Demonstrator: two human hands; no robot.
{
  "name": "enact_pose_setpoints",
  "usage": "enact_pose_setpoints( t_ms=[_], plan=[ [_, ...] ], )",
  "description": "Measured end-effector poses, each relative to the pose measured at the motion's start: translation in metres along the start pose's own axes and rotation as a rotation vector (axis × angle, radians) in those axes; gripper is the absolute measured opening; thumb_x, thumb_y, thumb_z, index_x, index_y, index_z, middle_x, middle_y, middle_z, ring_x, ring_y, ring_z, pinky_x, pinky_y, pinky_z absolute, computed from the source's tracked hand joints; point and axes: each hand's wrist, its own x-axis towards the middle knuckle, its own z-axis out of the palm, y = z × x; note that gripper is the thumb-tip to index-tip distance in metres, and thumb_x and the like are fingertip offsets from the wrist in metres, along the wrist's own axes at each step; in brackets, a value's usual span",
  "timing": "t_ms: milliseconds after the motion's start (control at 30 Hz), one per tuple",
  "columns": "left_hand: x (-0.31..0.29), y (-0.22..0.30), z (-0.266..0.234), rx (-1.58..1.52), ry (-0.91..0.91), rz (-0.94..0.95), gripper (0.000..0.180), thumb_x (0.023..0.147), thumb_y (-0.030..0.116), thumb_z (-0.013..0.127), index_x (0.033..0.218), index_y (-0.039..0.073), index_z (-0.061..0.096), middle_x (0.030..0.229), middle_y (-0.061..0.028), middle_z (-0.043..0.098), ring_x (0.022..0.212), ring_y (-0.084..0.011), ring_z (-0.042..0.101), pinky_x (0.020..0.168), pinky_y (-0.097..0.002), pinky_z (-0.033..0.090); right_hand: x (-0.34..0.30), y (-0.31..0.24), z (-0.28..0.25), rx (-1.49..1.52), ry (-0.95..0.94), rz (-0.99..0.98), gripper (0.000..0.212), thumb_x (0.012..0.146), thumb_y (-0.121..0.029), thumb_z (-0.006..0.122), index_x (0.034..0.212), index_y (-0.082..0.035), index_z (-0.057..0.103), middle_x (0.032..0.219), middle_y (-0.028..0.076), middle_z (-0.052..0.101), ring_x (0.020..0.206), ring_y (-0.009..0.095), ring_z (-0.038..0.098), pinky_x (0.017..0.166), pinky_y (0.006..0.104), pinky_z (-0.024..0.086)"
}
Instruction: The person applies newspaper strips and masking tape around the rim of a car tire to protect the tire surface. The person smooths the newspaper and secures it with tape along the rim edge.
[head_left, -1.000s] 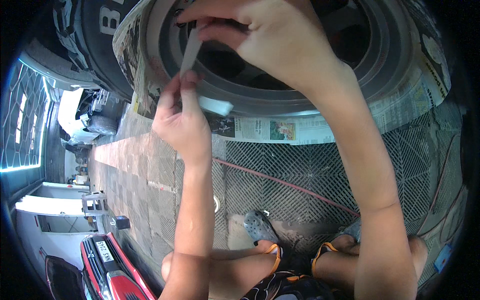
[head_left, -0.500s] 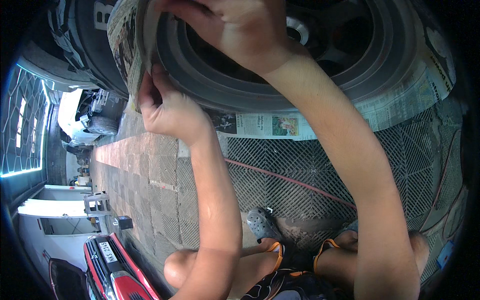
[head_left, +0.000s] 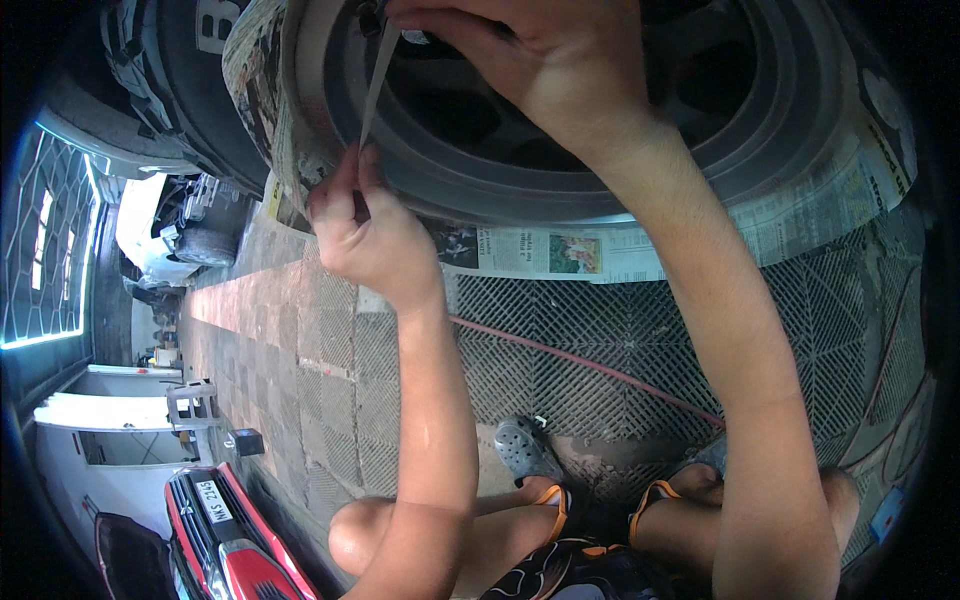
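Observation:
A narrow pale strip of tape (head_left: 378, 92) stretches between my two hands in front of the wheel. My left hand (head_left: 375, 225) pinches its lower end between thumb and fingers, close to the wheel's left edge. Higher up, my right hand (head_left: 545, 60) is closed on the upper end, its fingertips near the top of the view. Behind them is the dark grey wheel rim (head_left: 480, 185), dusty-looking, with a darker spoked centre. Newspaper (head_left: 635, 255) runs around its lower border. More crumpled newspaper (head_left: 262, 100) covers the left side.
A black tyre (head_left: 175, 85) stands left of the wheel. A red hose (head_left: 590, 365) crosses the grated floor tiles (head_left: 640, 330). My foot in a grey clog (head_left: 527, 450) rests below. At lower left is a red car front (head_left: 235, 530); farther back, a white vehicle (head_left: 145, 230).
Both hands have moved right, away from the newspaper on the left edge. The tape strip now shows taut between them, over the rim.

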Motion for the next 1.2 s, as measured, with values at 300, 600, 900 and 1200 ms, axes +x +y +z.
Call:
enact_pose_setpoints(
  t_ms=[300, 600, 900, 1200],
  plan=[
    [0.013, 0.02, 0.018, -0.301, 0.195, -0.226, 0.018, 0.096, 0.009, 0.076, 0.106, -0.005, 0.073, 0.088, -0.0087, 0.073, 0.082, -0.0148, 0.066, 0.079, -0.0312, 0.054, -0.001, -0.003, 0.023, 0.138, 0.188, 0.014, 0.021, 0.071, -0.002, 0.076, 0.09, -0.01, 0.077, 0.092, 0.006, 0.074, 0.082, 0.025, 0.072, 0.068, 0.0326, 0.058],
    [0.027, 0.037, 0.034, -0.659, 0.257, -0.372, 0.019, 0.099, 0.009, 0.072, 0.112, -0.005, 0.072, 0.105, -0.0106, 0.073, 0.091, -0.0164, 0.066, 0.088, -0.0296, 0.053, 0.004, 0.003, 0.035, 0.141, 0.33, -0.051, 0.02, 0.069, 0.0, 0.078, 0.088, -0.008, 0.076, 0.091, 0.007, 0.072, 0.074, 0.022, 0.068, 0.064, 0.031, 0.054],
    [0.031, 0.039, 0.023, -0.642, 0.272, -0.492, 0.018, 0.101, 0.007, 0.068, 0.113, -0.006, 0.072, 0.093, -0.0081, 0.075, 0.07, -0.0082, 0.061, 0.061, -0.0199, 0.047, 0.006, -0.003, 0.042, 0.165, 0.308, -0.001, 0.02, 0.068, 0.0, 0.079, 0.085, -0.009, 0.073, 0.086, 0.005, 0.066, 0.07, 0.021, 0.064, 0.06, 0.0312, 0.05],
    [0.036, 0.025, 0.027, -0.639, 0.287, -0.385, 0.019, 0.1, 0.006, 0.068, 0.114, -0.008, 0.07, 0.092, -0.0117, 0.076, 0.061, -0.0076, 0.056, 0.052, -0.0208, 0.042, 0.01, -0.006, 0.057, 0.047, 0.309, 0.011, 0.007, 0.075, -0.008, 0.072, 0.077, -0.01, 0.065, 0.075, 0.006, 0.058, 0.065, 0.025, 0.063, 0.055, 0.0369, 0.049]
  ],
)
